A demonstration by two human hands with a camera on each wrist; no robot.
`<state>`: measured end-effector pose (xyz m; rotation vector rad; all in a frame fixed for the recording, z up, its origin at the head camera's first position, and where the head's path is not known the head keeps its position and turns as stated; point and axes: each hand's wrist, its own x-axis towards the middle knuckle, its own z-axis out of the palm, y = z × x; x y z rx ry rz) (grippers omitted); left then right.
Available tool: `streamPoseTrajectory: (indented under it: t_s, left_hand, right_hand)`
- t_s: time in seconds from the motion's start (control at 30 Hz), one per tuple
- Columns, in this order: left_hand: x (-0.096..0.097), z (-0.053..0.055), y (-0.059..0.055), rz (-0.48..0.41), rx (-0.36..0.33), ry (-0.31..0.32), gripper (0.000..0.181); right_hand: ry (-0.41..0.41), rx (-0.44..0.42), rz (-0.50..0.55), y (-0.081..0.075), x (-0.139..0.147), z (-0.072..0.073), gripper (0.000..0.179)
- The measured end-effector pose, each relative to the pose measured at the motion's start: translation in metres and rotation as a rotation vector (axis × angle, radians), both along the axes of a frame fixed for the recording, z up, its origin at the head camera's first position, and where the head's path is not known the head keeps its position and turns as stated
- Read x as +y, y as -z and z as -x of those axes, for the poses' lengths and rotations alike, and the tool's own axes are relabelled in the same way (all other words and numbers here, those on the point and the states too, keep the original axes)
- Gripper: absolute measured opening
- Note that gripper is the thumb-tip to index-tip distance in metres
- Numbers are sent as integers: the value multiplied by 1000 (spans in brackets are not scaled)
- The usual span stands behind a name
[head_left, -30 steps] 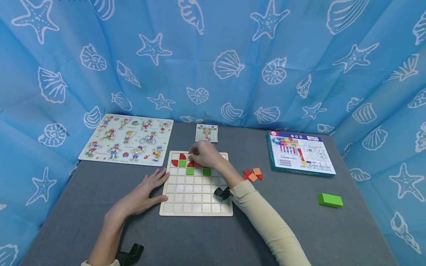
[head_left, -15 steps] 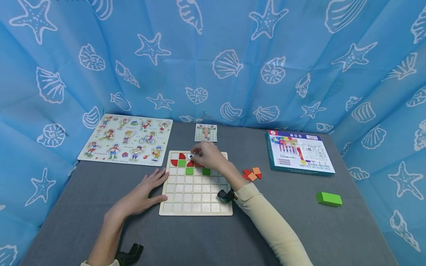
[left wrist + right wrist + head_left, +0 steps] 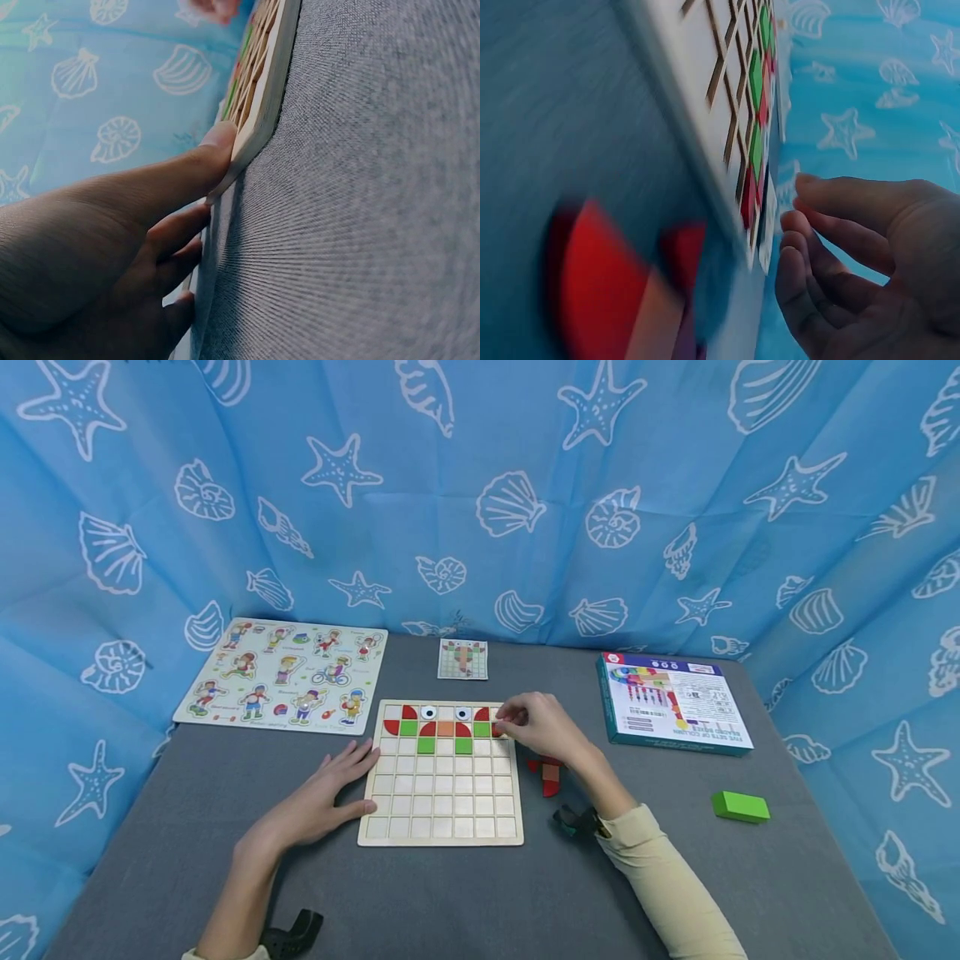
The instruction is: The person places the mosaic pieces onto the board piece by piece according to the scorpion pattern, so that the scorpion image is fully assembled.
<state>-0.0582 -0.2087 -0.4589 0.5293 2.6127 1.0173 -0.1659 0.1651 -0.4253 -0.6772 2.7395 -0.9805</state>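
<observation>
My left hand [image 3: 318,793] rests with straight fingers along the left edge of the wooden grid board [image 3: 442,806]; in the left wrist view its thumb [image 3: 217,139] touches the board's rim. My right hand [image 3: 542,727] is at the board's upper right edge, overlapping the last column in the head view. Its fingers are loosely bent, with nothing visible between them in the right wrist view. Two eye tiles, left [image 3: 428,713] and right [image 3: 463,714], lie in the top row. Around them sit red quarter-round tiles, green square tiles [image 3: 426,745] and an orange tile [image 3: 446,728].
Loose red and orange tiles [image 3: 551,773] lie right of the board, partly under my right hand. A pattern card [image 3: 462,670] lies behind it. A picture puzzle board [image 3: 258,681] is back left, a box [image 3: 678,706] back right, a green block [image 3: 741,807] at right.
My right hand has moved right from the left eye tile to the board's right edge, uncovering both eye tiles and the upper tiles. My left hand has stayed put.
</observation>
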Motion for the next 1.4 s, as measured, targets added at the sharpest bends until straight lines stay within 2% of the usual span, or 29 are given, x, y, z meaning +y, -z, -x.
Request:
streamPoseTrajectory:
  t_s: [0.27, 0.4, 0.5, 0.67, 0.93, 1.17, 1.4]
  left_hand:
    - [1, 0, -1, 2, -14, -3, 82]
    - [0, -1, -1, 1, -16, -3, 82]
    - [0, -1, 0, 4, -14, -3, 82]
    - [0, 0, 0, 15, -13, 1, 82]
    - [1, 0, 0, 17, -14, -3, 82]
    - [-1, 1, 0, 6, -17, -1, 82]
    - [-1, 0, 0, 1, -20, 0, 82]
  right_hand:
    - [76, -22, -115, -4, 55, -15, 11]
    - [98, -36, -168, -1, 71, -17, 14]
    - [93, -72, -171, 0, 77, -17, 14]
    - [81, -119, -153, 3, 79, -17, 15]
    - [57, -146, -113, 4, 80, -17, 13]
    - [20, -101, -92, -3, 78, -17, 10]
    - [-29, -49, 33, -7, 59, -27, 7]
